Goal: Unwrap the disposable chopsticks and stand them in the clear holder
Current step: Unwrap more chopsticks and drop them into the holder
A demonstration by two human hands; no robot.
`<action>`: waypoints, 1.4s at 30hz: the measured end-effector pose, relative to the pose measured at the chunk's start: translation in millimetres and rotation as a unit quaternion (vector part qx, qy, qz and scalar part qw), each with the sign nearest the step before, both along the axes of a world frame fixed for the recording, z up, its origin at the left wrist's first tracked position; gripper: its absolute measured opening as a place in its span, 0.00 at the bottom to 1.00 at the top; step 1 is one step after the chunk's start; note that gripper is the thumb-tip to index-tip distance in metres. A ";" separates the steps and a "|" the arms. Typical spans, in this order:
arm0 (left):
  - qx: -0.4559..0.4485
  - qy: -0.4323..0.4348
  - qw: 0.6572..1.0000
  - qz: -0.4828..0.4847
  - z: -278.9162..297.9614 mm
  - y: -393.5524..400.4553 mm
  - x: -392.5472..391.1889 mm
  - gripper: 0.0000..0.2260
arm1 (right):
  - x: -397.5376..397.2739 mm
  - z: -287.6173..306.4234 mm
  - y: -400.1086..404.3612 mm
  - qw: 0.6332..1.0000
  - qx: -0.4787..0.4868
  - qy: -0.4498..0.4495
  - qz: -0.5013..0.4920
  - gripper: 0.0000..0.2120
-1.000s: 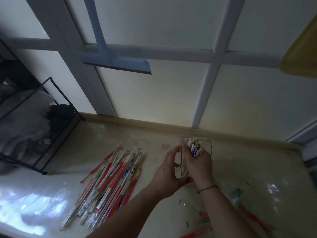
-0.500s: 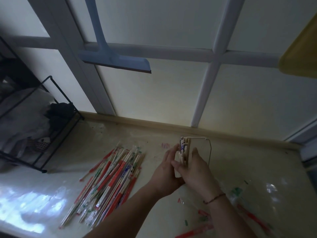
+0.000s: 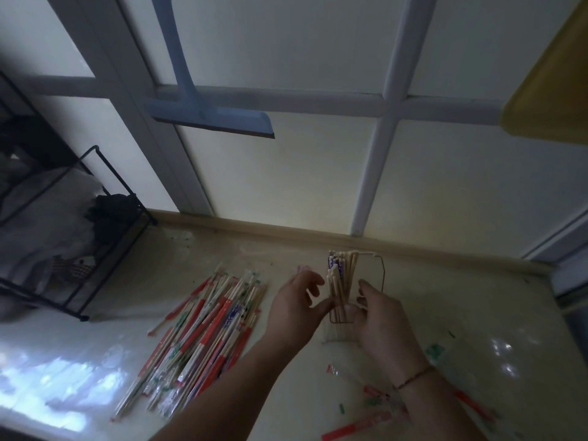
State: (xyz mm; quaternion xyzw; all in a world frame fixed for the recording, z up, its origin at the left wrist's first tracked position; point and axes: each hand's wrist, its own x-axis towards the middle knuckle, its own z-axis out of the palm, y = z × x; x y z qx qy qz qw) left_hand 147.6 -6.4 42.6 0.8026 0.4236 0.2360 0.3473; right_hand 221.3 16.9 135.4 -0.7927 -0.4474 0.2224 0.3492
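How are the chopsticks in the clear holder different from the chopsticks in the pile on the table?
The chopsticks in the holder stand upright, while the pile of chopsticks lies flat on the table. Those in the holder are mostly bare pale wood; those in the pile are in wrappers with red, green and blue print. The holder bunch is packed tightly; the pile is spread out loosely. Both are thin, long sticks.

A blue squeegee (image 3: 203,109) hangs on the window; a black wire rack (image 3: 95,237) stands left.
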 end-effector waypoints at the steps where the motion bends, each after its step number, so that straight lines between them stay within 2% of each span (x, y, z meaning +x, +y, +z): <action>1: 0.000 0.007 1.000 0.011 0.4 -0.4 -0.5 0.13 | 50.5 -28.9 -86.9 0.987 -0.005 -0.159 0.030 0.24; 2: -0.005 0.010 1.000 0.015 0.8 -1.3 -1.2 0.13 | 48.0 -44.8 -114.6 0.998 -0.049 -0.042 -0.024 0.23; 8: 0.013 0.048 0.999 0.010 -7.9 -10.8 -33.1 0.09 | 47.3 -71.2 -147.0 0.978 0.147 -0.113 -0.100 0.09; 10: 0.014 0.104 0.994 0.037 -22.7 -7.8 -59.3 0.06 | 42.8 -78.7 -159.2 0.973 0.191 -0.091 -0.092 0.14; 13: 0.042 0.192 0.975 0.101 -41.9 -3.0 -101.7 0.03 | 22.0 -77.9 -149.8 0.965 0.236 -0.108 -0.042 0.14; 16: 0.079 0.255 0.957 0.115 -58.4 -1.7 -138.4 0.11 | 0.0 -75.1 -129.5 0.964 0.245 -0.095 0.031 0.12; 19: 0.085 0.318 0.938 0.106 -70.2 -2.7 -163.2 0.13 | -24.3 -83.1 -112.0 0.980 0.175 -0.041 0.084 0.07; 21: 0.078 0.345 0.931 0.088 -69.5 -2.7 -169.1 0.15 | -40.5 -94.7 -97.3 0.991 0.046 0.016 0.123 0.03; 24: 0.085 0.366 0.924 0.075 -69.4 -2.4 -172.7 0.14 | -66.4 -121.7 -74.2 0.963 -0.189 0.085 0.173 0.08; 26: 0.081 0.355 0.928 0.076 -71.7 -2.4 -173.1 0.14 | -81.1 -139.6 -61.2 0.947 -0.262 0.113 0.146 0.08; 30: 0.051 0.316 0.943 0.091 -71.4 2.9 -177.0 0.19 | -106.3 -160.8 -36.3 0.958 -0.266 0.082 0.066 0.11; 34: 0.018 0.273 0.958 0.086 -66.4 12.3 -184.6 0.14 | -124.8 -165.7 -22.2 0.965 -0.260 0.018 -0.005 0.16; 38: 0.004 0.258 0.962 0.090 -71.5 18.7 -193.7 0.09 | -127.9 -172.3 -15.3 0.958 -0.286 -0.007 -0.011 0.17; 42: -0.001 0.264 0.960 0.096 -77.1 22.9 -195.6 0.07 | -125.5 -173.1 -16.9 0.960 -0.280 0.011 -0.012 0.11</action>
